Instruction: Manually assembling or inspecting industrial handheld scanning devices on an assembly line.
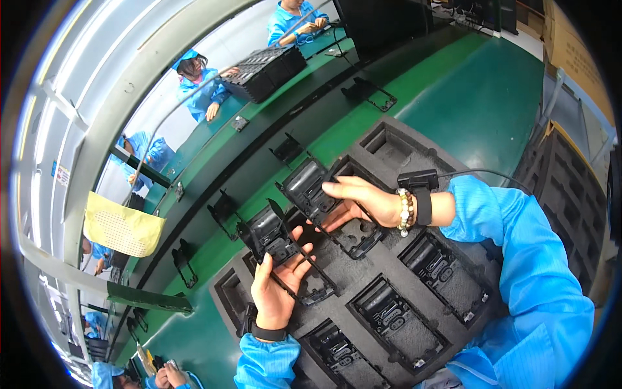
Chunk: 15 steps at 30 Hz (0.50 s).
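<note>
My left hand (278, 295) is closed around a black plastic housing (264, 232) with a hinged flap and a long open frame, its thumb and fingers on the sides. A second housing of the same kind (307, 187) sits in my right hand (366, 200), the thumb on top and the fingers beneath. Both are tilted above the far side of a dark grey foam tray (353, 275). In its near row of pockets lie several similar black housings, among them a middle one (396, 316) and a right one (442, 267). My hands partly cover the far pockets.
Beyond the tray, more housings (287, 150) stand along a green and black line (246, 175). People in blue work across it, near a black crate (265, 72). A yellow sheet (123, 223) hangs at left. Stacked dark trays (570, 201) and a cardboard box (580, 55) are at right.
</note>
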{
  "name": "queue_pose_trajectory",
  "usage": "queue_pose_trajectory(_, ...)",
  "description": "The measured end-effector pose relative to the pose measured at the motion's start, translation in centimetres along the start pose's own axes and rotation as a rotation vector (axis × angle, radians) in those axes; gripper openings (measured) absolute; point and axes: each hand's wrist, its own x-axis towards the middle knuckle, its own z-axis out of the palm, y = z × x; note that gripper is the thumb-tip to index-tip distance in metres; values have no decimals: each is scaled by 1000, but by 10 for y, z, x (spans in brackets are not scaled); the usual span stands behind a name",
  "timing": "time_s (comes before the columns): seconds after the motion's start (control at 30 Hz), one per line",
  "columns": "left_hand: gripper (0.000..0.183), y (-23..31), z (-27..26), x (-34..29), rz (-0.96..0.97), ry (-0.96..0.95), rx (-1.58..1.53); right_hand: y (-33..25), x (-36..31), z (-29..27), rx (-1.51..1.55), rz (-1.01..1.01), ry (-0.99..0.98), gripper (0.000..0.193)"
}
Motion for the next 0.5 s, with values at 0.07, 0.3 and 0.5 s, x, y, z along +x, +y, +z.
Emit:
queue_pose_trajectory(0.07,51,-1,3,-2,20,-8,52,-3,-1,-1,-38,2,58,55)
queue_pose_trajectory(0.3,47,-8,17,-13,113,197,229,-2,-3,2,-128,-64,269,42)
queue_pose_trajectory(0.5,44,-10,16,-15,146,305,161,-5,-8,3,-172,-22,267,36)
